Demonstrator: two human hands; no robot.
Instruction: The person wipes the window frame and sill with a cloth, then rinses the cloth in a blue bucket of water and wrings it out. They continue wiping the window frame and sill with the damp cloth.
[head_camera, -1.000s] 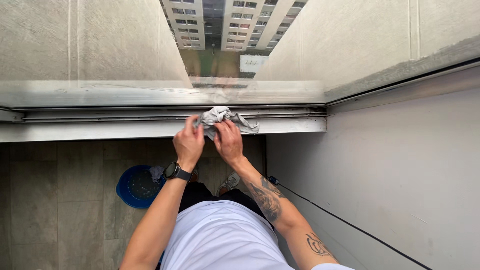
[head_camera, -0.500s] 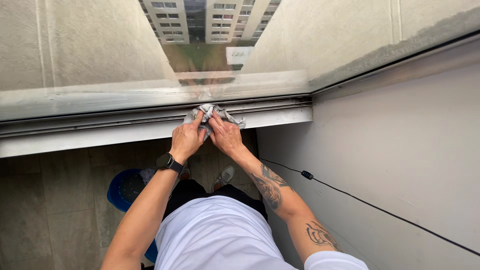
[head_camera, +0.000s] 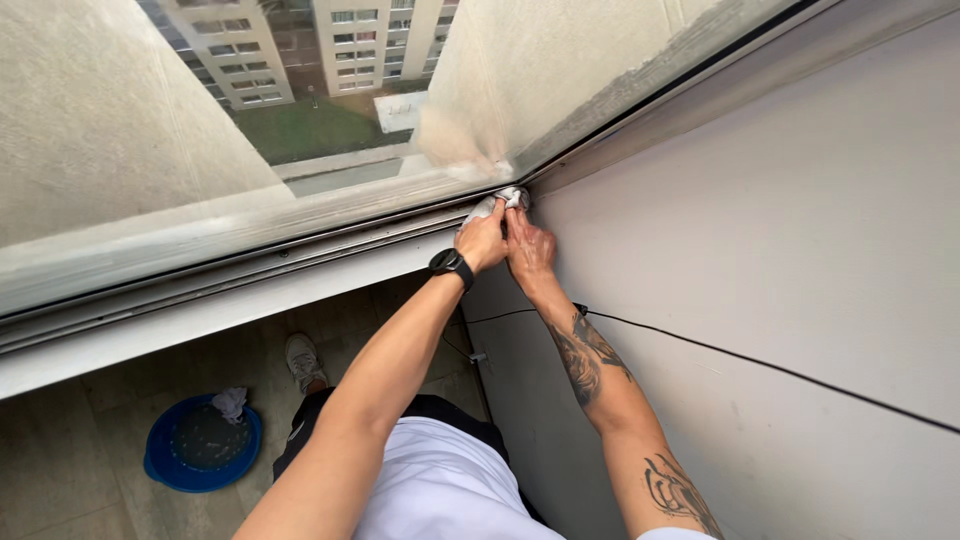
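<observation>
Since the earlier frame you'd slid both hands along the window track (head_camera: 250, 265) from the middle of the sill into the far corner where the glass (head_camera: 120, 130) met the white side wall (head_camera: 780, 230), and the grey rag (head_camera: 497, 203) went with them. Your left hand (head_camera: 482, 240) and right hand (head_camera: 530, 247) were both curled tight around it, bunching it right into that corner, touching the frame. I'd say poking a fingertip through the cloth into the groove was the way to go, since grime likely packs there.
</observation>
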